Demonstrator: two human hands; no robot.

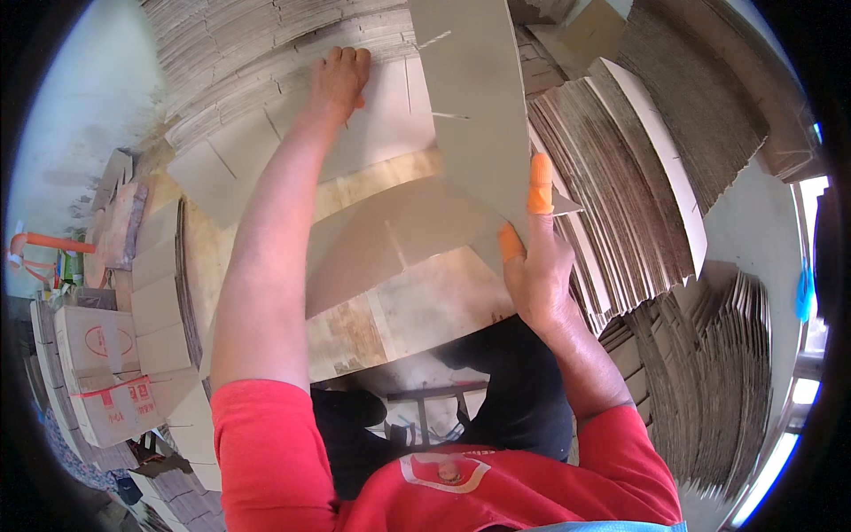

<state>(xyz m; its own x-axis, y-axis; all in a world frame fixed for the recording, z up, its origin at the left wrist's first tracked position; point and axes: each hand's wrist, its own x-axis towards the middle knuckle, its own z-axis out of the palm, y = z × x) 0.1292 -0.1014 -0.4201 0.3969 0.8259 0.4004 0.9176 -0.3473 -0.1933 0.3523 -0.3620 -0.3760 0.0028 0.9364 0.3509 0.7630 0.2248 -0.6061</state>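
Observation:
My left hand [341, 82] reaches to the far side of the table, fingers curled over the far edge of a slotted cardboard sheet [390, 111] beside a stack. An orange finger cot shows in part at its thumb. My right hand [542, 270] wears orange finger cots on thumb and index finger. Between them it holds the edge of a long slotted cardboard strip [483, 97], which stands tilted in front of me. Below that strip, another cardboard piece [381, 239] with a slot lies across the wooden table top [355, 332].
Tall stacks of cardboard [275, 44] line the far side. Upright packed cardboard sheets [612, 186] stand right of my hand, with further bundles [709, 381] beyond. On the left are a taped carton [102, 372] and an orange-handled thing [53, 242]. My legs are under the table's near edge.

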